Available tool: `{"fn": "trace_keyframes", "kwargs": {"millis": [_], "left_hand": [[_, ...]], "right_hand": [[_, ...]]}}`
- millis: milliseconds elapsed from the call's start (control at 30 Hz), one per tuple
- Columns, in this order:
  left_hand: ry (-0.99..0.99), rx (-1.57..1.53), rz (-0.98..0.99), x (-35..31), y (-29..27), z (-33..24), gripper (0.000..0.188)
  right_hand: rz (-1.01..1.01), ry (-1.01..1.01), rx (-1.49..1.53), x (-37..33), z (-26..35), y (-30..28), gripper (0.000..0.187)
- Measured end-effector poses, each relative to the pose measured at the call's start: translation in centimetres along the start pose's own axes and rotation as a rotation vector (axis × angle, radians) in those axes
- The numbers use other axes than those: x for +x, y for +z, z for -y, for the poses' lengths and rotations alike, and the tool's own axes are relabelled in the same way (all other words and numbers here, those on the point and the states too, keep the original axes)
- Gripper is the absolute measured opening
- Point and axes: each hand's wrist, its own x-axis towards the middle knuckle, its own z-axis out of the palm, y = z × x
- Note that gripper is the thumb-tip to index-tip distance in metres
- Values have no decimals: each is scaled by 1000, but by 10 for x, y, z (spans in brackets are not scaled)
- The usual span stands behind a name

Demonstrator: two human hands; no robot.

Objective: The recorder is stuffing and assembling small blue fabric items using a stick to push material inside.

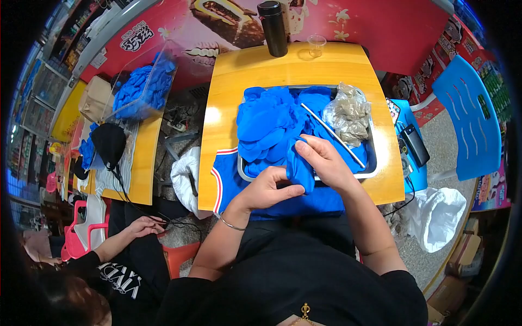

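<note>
Both my hands are closed on a small folded piece of blue cloth (298, 169) over the near edge of a metal tray (372, 157). My left hand (266, 188) grips its lower left side, thumb stretched across. From the right, my right hand (328, 161) pinches its upper part between thumb and fingers. A heap of similar flat blue cloth pieces (266, 119) fills the tray's left side. A white rod (333, 135) lies slanted across the tray, beside a clear plastic bag of grey-brown pieces (350, 115). Blue cloth with a red-and-white striped edge (227, 174) lies under the tray.
A black bottle (273, 30) and clear plastic cup (316, 46) stand at the table's far edge. On the left, another person's hand (145, 226) is near a side table with a clear bin (142, 89) of blue pieces. A blue chair (466, 117) stands right, near a phone (415, 145).
</note>
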Motion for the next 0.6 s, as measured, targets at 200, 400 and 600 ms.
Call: {"fn": "trace_keyframes", "kwargs": {"millis": [200,400,600], "left_hand": [[51,-310,-170,2,12,1,16],[83,-103,-208,5,9,-5,12],[194,245,-284,8,5,-14,13]], "right_hand": [[35,-7,-328,-17,7,-9,29],[37,12,-94,-8,-5,-11,29],[12,48,-29,-4,-7,-11,29]]}}
